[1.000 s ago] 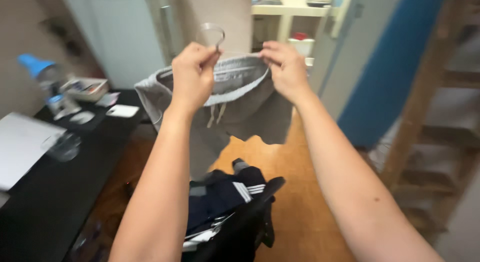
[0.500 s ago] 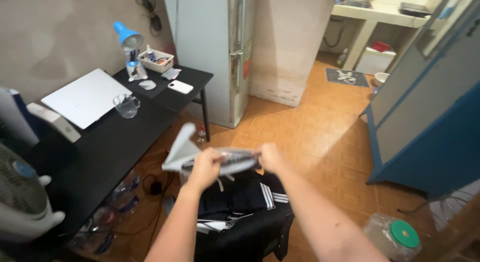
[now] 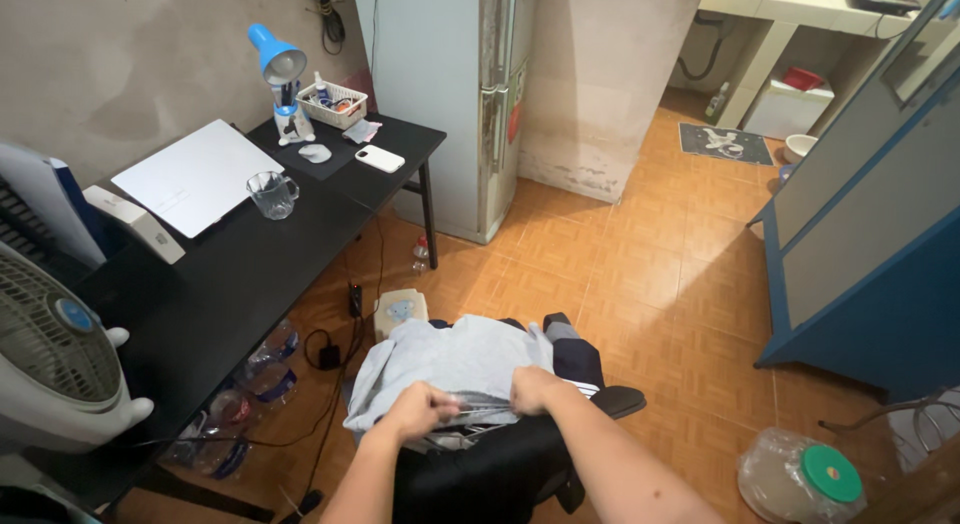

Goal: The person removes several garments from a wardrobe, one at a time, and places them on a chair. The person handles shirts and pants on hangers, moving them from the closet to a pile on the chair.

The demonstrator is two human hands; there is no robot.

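A pair of light grey shorts (image 3: pixel 440 364) lies spread over dark clothes (image 3: pixel 578 359) on a black chair (image 3: pixel 500 469). My left hand (image 3: pixel 420 409) and my right hand (image 3: pixel 533 389) both grip the near edge of the shorts, at the waistband, side by side. A clothes hanger seems to sit under that edge, mostly hidden by the cloth and my fingers.
A black desk (image 3: pixel 220 304) runs along the left with a white laptop (image 3: pixel 195 176), glass jug (image 3: pixel 270 194), blue lamp (image 3: pixel 275 64), phone (image 3: pixel 380 159) and basket. A white fan (image 3: pixel 55 354) stands near left. A fridge (image 3: pixel 470 94), blue door (image 3: pixel 870 284) and plastic jar (image 3: pixel 800 479) border the tiled floor.
My hands have come down from chest height to the chair, and the grey shorts, held up before, now lie spread over the dark clothes. My view has tilted down.
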